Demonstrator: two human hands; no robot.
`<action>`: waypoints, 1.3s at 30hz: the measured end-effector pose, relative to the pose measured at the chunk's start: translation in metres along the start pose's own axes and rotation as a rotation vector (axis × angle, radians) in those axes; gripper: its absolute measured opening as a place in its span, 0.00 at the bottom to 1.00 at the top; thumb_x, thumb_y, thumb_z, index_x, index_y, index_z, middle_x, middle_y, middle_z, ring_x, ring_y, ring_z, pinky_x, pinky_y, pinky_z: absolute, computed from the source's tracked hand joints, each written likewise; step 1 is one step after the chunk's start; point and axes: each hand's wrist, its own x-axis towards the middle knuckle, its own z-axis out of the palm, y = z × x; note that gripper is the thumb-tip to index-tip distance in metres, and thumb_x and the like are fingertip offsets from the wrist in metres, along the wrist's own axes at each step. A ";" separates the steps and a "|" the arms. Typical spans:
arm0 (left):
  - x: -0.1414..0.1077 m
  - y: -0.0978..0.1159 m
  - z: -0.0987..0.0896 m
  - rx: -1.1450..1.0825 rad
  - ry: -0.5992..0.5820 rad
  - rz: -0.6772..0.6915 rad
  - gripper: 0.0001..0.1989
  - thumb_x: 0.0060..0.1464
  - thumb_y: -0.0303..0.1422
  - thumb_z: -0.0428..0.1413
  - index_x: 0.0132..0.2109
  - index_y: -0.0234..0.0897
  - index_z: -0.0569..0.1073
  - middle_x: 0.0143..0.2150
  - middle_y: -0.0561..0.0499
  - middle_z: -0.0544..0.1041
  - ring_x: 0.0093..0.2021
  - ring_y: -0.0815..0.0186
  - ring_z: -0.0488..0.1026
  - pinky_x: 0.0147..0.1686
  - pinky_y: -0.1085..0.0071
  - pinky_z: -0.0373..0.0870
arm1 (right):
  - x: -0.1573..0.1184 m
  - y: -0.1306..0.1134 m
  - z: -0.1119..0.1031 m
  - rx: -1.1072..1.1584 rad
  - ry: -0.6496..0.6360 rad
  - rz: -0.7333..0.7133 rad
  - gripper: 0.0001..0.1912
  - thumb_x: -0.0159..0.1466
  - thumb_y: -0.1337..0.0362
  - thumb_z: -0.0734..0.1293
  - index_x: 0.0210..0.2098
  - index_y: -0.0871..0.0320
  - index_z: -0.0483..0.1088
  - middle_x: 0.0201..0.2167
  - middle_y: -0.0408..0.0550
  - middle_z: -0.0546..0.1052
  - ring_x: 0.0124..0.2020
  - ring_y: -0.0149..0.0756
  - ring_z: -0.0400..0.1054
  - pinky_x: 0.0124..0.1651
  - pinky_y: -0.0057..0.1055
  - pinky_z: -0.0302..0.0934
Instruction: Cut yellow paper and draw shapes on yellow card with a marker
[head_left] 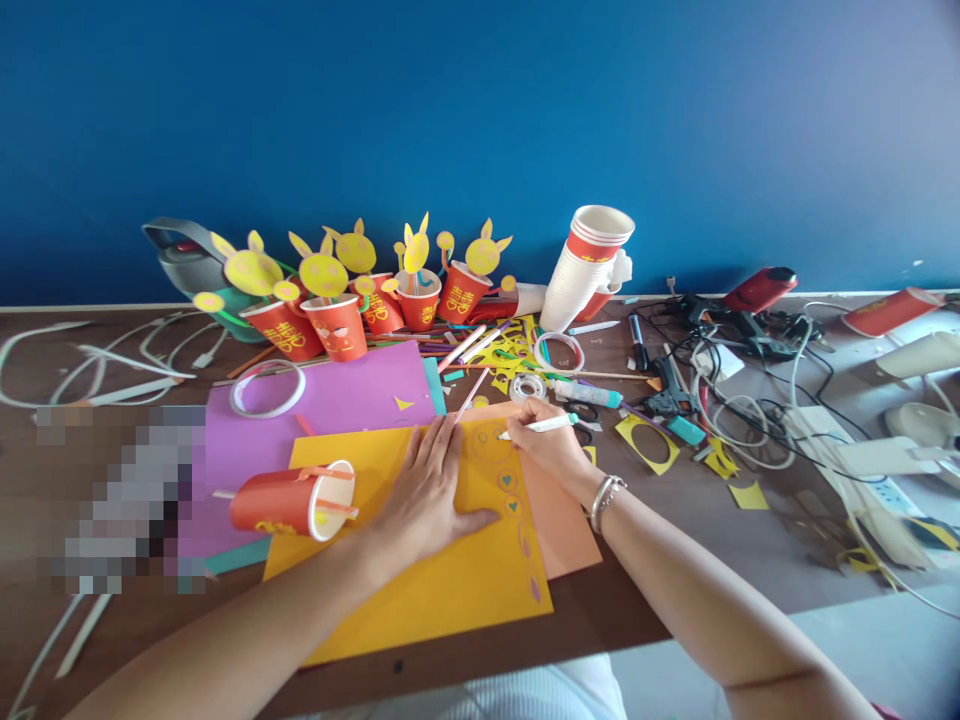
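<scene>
My right hand [551, 447] is closed around a white marker [546, 424] with a green end. Its tip meets the upper right part of a yellow-orange paper sheet [352, 600], beside a drawn circle with small rings inside. Below that, the sheet carries two small circles with green hearts and purple leaf-like shapes down its right edge. My left hand [427, 480] lies flat on the sheet with fingers stretched out and holds nothing. An orange-red paper cup [274, 503] lies on its side at the sheet's left, straws sticking out of it.
Behind stand red cups with yellow rabbit-faced cutouts [322, 275] and a tall stack of paper cups [566, 285]. Purple paper [247, 430] and peach paper [562, 530] lie beneath. Tape rolls [268, 389], yellow scraps, a glue gun [667, 385] and tangled cables [750, 425] spread rightward.
</scene>
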 end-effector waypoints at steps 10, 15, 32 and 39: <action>-0.001 0.000 0.000 0.023 -0.020 0.008 0.52 0.47 0.61 0.50 0.64 0.21 0.50 0.65 0.26 0.53 0.66 0.43 0.47 0.62 0.45 0.50 | -0.001 -0.004 0.000 0.052 -0.014 0.000 0.14 0.54 0.57 0.64 0.20 0.57 0.56 0.17 0.40 0.66 0.21 0.31 0.63 0.23 0.25 0.51; 0.000 0.000 0.000 -0.004 -0.023 -0.008 0.52 0.46 0.60 0.51 0.65 0.24 0.49 0.65 0.28 0.53 0.66 0.43 0.48 0.62 0.46 0.49 | 0.001 -0.002 -0.001 0.142 -0.016 0.037 0.14 0.55 0.57 0.65 0.22 0.57 0.59 0.18 0.42 0.70 0.23 0.34 0.67 0.25 0.27 0.56; -0.001 -0.001 0.001 -0.001 -0.018 -0.009 0.53 0.45 0.61 0.51 0.64 0.23 0.49 0.65 0.27 0.53 0.66 0.43 0.48 0.62 0.46 0.50 | -0.001 -0.005 -0.007 0.142 0.040 -0.056 0.15 0.55 0.58 0.67 0.21 0.57 0.57 0.18 0.38 0.62 0.21 0.28 0.55 0.23 0.25 0.49; -0.001 -0.001 0.002 -0.022 0.026 -0.013 0.53 0.45 0.61 0.52 0.65 0.25 0.47 0.65 0.28 0.53 0.66 0.43 0.49 0.62 0.46 0.50 | 0.000 -0.003 -0.005 0.154 0.011 -0.008 0.14 0.56 0.57 0.65 0.22 0.56 0.57 0.17 0.39 0.65 0.20 0.29 0.58 0.23 0.26 0.51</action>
